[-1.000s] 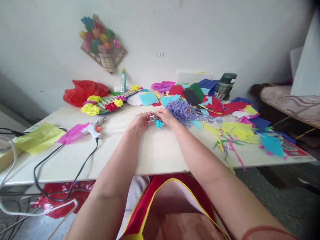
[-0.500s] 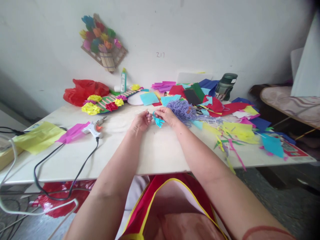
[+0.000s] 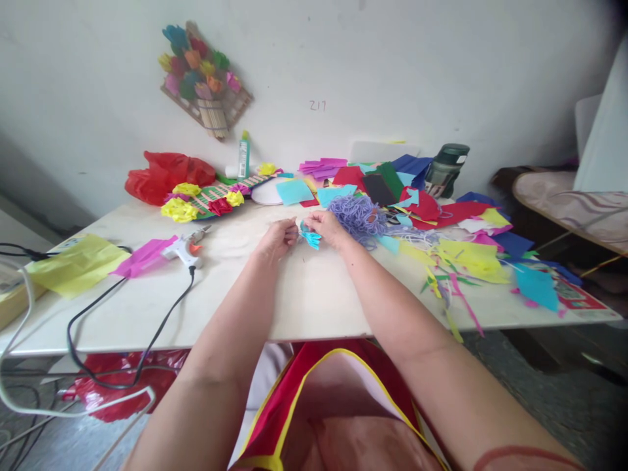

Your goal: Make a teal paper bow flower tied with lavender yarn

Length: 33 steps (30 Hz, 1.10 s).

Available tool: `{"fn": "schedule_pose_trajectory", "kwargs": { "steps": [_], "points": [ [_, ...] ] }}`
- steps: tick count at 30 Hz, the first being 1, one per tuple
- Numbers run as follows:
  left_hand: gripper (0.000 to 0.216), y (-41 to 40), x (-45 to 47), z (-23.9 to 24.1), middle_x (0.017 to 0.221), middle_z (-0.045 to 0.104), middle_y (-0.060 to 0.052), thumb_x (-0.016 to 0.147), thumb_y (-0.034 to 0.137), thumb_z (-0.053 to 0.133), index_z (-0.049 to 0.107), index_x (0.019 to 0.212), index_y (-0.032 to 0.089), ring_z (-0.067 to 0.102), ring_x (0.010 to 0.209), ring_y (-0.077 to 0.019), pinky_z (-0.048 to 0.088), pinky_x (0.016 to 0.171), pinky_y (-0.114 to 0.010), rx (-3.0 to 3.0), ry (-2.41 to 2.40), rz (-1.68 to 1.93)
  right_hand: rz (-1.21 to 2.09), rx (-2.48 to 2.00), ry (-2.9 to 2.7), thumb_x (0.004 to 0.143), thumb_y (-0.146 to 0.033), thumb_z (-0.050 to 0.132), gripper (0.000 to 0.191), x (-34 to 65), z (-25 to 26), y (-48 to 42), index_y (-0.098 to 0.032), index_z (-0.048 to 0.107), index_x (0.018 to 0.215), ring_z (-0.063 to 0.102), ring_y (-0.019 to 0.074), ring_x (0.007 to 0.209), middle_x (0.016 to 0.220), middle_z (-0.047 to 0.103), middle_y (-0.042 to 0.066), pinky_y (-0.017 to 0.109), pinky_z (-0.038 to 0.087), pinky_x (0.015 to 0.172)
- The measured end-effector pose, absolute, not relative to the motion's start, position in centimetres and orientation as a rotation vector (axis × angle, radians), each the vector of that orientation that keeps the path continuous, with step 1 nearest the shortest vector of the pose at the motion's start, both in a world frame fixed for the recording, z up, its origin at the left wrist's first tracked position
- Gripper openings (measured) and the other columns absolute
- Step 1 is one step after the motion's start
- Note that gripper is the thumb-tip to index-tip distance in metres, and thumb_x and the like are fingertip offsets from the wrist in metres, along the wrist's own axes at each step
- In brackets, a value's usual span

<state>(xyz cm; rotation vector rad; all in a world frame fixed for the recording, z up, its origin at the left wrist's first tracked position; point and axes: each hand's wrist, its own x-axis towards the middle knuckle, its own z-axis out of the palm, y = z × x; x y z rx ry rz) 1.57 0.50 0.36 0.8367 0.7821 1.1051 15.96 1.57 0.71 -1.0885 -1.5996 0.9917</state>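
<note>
Over the middle of the table (image 3: pixel 314 301), my right hand (image 3: pixel 330 229) pinches a small bunch of light-blue crepe paper (image 3: pixel 311 238), its folded strips fanning downward. Close to its left side is my left hand (image 3: pixel 280 238), fingers closed in a pinch. Whatever lies between those fingertips is too small to make out. A tangled heap of lilac yarn (image 3: pixel 357 217) sits just beyond my right hand. Light-blue paper squares (image 3: pixel 293 192) lie past my fingertips.
To the left lie a glue gun (image 3: pixel 183 250) with its black cord, magenta paper (image 3: pixel 145 256) and yellow paper (image 3: pixel 78 265). A flower-decorated green panel (image 3: pixel 216 193), red plastic bag (image 3: pixel 167 176) and glue bottle (image 3: pixel 244 156) are at the back. Rightward are paper scraps (image 3: pixel 473 260) and a dark bottle (image 3: pixel 446 171).
My hands stay almost in place, with the left fingers shifting slightly around the blue paper's edge. The view tilts a little.
</note>
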Motion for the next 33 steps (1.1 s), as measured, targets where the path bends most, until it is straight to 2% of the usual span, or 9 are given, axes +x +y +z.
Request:
{"fn": "schedule_pose_trajectory", "kwargs": {
  "steps": [7, 9, 12, 15, 19, 23, 28, 30, 33],
  "points": [
    [0.013, 0.2, 2.1, 0.3, 0.047, 0.024, 0.009, 0.070, 0.018, 0.060, 0.050, 0.063, 0.014, 0.020, 0.033, -0.0021, 0.013, 0.034, -0.016, 1.009, 0.891, 0.950, 1.080, -0.970, -1.527, 0.076, -0.029, 0.057, 0.022, 16.0, 0.2, 1.6, -0.015, 0.055, 0.060, 0.028, 0.0033, 0.036, 0.042, 0.042, -0.009, 0.019, 0.023, 0.040],
    [0.012, 0.3, 2.2, 0.4, 0.046, 0.023, 0.009, 0.071, 0.018, 0.058, 0.050, 0.063, 0.014, 0.020, 0.033, -0.0025, 0.014, 0.034, -0.016, 0.992, 0.910, 0.938, 1.086, -0.948, -1.517, 0.076, -0.032, 0.059, 0.021, 15.9, -0.2, 1.9, -0.015, 0.057, 0.064, 0.027, 0.0027, 0.037, 0.044, 0.045, -0.008, 0.019, 0.022, 0.040],
    [0.018, 0.5, 2.3, 0.3, 0.045, 0.023, 0.009, 0.073, 0.016, 0.053, 0.043, 0.059, 0.016, 0.020, 0.032, -0.0031, 0.015, 0.034, -0.016, 0.959, 0.933, 0.942, 1.082, -0.926, -1.517, 0.073, -0.036, 0.063, 0.023, 15.8, -0.7, 2.5, -0.015, 0.058, 0.066, 0.036, 0.0039, 0.041, 0.050, 0.051, -0.006, 0.019, 0.028, 0.044],
    [0.020, 0.8, 2.4, 0.1, 0.045, 0.035, 0.006, 0.076, 0.019, 0.053, 0.042, 0.061, 0.017, 0.026, 0.033, -0.0044, 0.021, 0.034, -0.017, 0.963, 0.953, 1.029, 1.119, -0.926, -1.519, 0.068, -0.033, 0.067, 0.021, 15.9, -1.2, 3.1, -0.014, 0.061, 0.066, 0.045, 0.0063, 0.049, 0.054, 0.055, -0.004, 0.020, 0.036, 0.051],
    [0.021, 1.1, 2.0, -0.3, 0.055, 0.053, 0.000, 0.079, 0.027, 0.058, 0.048, 0.065, 0.015, 0.039, 0.040, -0.0061, 0.029, 0.038, -0.018, 1.050, 1.044, 1.202, 1.128, -0.971, -1.587, 0.066, -0.030, 0.068, 0.019, 16.5, -1.4, 3.4, -0.013, 0.061, 0.064, 0.045, 0.0068, 0.050, 0.054, 0.056, -0.003, 0.020, 0.035, 0.051],
    [0.021, 1.4, 1.3, -0.4, 0.053, 0.048, 0.002, 0.078, 0.031, 0.063, 0.056, 0.070, 0.014, 0.042, 0.044, -0.0061, 0.030, 0.040, -0.017, 1.170, 1.140, 1.217, 1.100, -1.032, -1.684, 0.067, -0.029, 0.065, 0.018, 17.2, -1.0, 2.9, -0.013, 0.060, 0.061, 0.043, 0.0067, 0.049, 0.052, 0.054, -0.003, 0.021, 0.034, 0.052],
    [0.028, 0.9, 1.2, -0.2, 0.059, 0.052, 0.002, 0.079, 0.034, 0.062, 0.045, 0.066, 0.017, 0.037, 0.041, -0.0039, 0.029, 0.040, -0.018, 1.234, 1.062, 1.169, 1.079, -1.130, -1.763, 0.071, -0.026, 0.059, 0.018, 17.5, -0.2, 1.9, -0.012, 0.061, 0.060, 0.039, 0.0058, 0.047, 0.050, 0.051, -0.004, 0.021, 0.030, 0.050],
    [0.030, 0.6, 1.2, -0.1, 0.052, 0.045, 0.005, 0.080, 0.036, 0.061, 0.041, 0.066, 0.018, 0.032, 0.038, -0.0034, 0.026, 0.039, -0.018, 1.238, 1.040, 1.131, 1.107, -1.163, -1.798, 0.071, -0.026, 0.059, 0.018, 17.6, 0.1, 1.6, -0.012, 0.062, 0.061, 0.035, 0.0052, 0.044, 0.046, 0.048, -0.005, 0.022, 0.028, 0.049],
    [0.034, 0.3, 1.1, 0.2, 0.047, 0.034, 0.009, 0.079, 0.038, 0.063, 0.038, 0.067, 0.019, 0.026, 0.036, -0.0025, 0.022, 0.039, -0.017, 1.253, 1.018, 1.110, 1.184, -1.175, -1.843, 0.068, -0.022, 0.061, 0.012, 17.5, 0.4, 1.4, -0.011, 0.066, 0.066, 0.037, 0.0050, 0.046, 0.052, 0.056, -0.004, 0.021, 0.031, 0.051]
  ]
}}
